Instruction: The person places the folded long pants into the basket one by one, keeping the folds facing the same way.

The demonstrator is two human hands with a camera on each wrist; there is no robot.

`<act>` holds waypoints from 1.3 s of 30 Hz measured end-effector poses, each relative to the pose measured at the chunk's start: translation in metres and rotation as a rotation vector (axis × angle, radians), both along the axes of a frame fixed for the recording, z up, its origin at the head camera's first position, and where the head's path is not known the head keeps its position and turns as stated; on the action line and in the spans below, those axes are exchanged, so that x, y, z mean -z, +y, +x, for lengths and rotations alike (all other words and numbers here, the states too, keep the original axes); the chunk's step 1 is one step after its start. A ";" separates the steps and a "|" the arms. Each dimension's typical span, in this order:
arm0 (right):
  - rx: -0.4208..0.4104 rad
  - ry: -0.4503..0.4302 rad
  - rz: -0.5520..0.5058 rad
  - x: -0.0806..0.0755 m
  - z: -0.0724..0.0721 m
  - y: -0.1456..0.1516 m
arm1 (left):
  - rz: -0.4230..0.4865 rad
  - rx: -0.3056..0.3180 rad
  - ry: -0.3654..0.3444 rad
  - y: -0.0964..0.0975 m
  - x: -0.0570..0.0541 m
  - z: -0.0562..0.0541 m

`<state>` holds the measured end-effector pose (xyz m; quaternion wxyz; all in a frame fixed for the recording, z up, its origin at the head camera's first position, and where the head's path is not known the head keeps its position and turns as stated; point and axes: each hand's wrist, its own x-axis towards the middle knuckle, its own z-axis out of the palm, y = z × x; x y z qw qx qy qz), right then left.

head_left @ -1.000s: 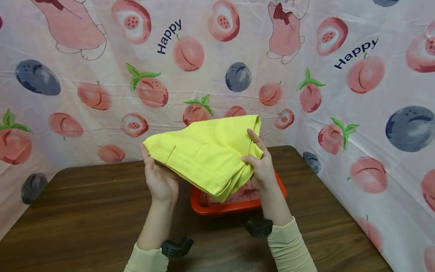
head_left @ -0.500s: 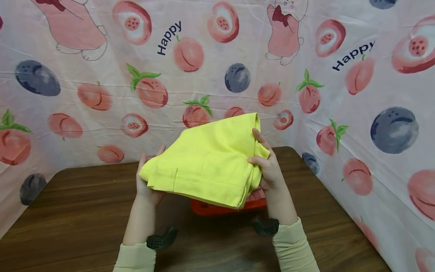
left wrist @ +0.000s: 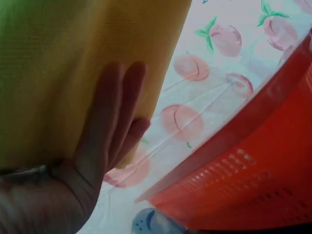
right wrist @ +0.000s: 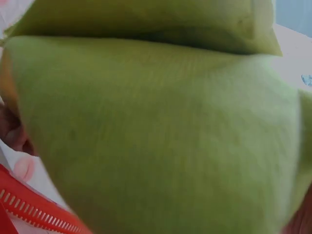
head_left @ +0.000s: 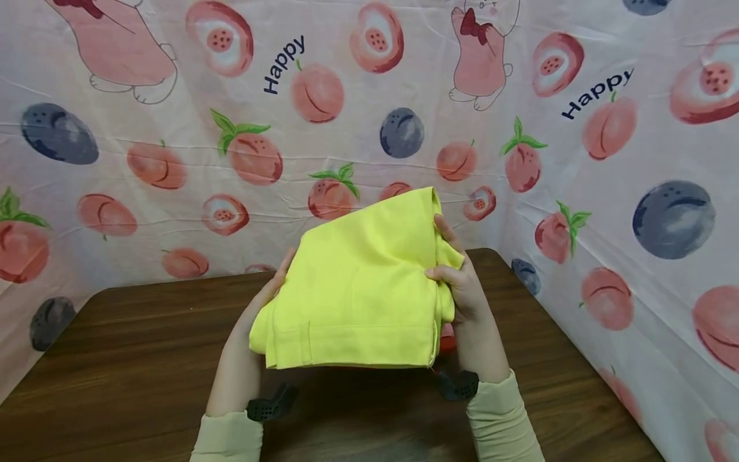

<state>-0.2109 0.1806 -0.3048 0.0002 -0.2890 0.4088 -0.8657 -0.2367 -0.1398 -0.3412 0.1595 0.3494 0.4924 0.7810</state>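
Observation:
A folded yellow garment [head_left: 364,289] with stitched seams is held up in front of the body, above the table. My left hand [head_left: 249,313] supports its left side; in the left wrist view the fingers [left wrist: 107,107] lie straight against the cloth. At the opposite side my right hand [head_left: 469,289] pinches the layered edge, thumb on the upper face. Cloth fills most of the right wrist view and covers most of that hand there. Behind the garment, a red basket [head_left: 447,345] shows only a small corner, with a bit of pink cloth [head_left: 447,330] in it.
The dark wooden table [head_left: 144,359] spreads out on both sides of the basket. A fruit-printed curtain [head_left: 358,83] hangs behind the table and along its right side. The basket's slotted wall [left wrist: 253,170] is close by in the left wrist view.
The garment has swung from a slant to a nearly level lower edge and come lower, hiding most of the basket. My left hand has shifted around its left side; my right hand moved slightly right.

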 end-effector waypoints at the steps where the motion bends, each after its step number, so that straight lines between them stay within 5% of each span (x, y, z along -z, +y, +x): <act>1: 0.006 0.003 0.014 -0.001 0.001 0.000 | -0.010 -0.010 -0.002 0.000 0.001 -0.001; 5: 0.055 -0.039 0.062 -0.004 0.002 0.002 | -0.048 -0.115 -0.050 -0.004 0.007 -0.003; 7: 0.082 -0.085 0.077 -0.006 0.003 0.004 | -0.013 -0.123 -0.124 -0.004 0.008 0.000; 12: 0.095 -0.159 0.053 -0.007 0.004 0.011 | 0.063 -0.128 -0.160 0.001 0.007 0.007; 18: 0.038 -0.089 -0.044 -0.004 0.005 0.016 | 0.168 -0.229 -0.182 0.011 0.002 0.013; 22: 0.012 -0.032 -0.019 -0.002 0.005 0.017 | 0.229 -0.304 -0.162 0.016 0.002 0.015; 26: 0.059 0.005 0.178 0.000 0.004 0.019 | 0.285 -0.339 -0.129 0.020 0.003 0.018; 33: 0.170 -0.001 0.774 -0.001 0.004 0.024 | 0.401 -0.315 -0.168 0.029 0.000 0.025; 39: 0.148 -0.056 0.888 0.001 0.003 0.029 | 0.395 -0.294 -0.161 0.033 0.001 0.025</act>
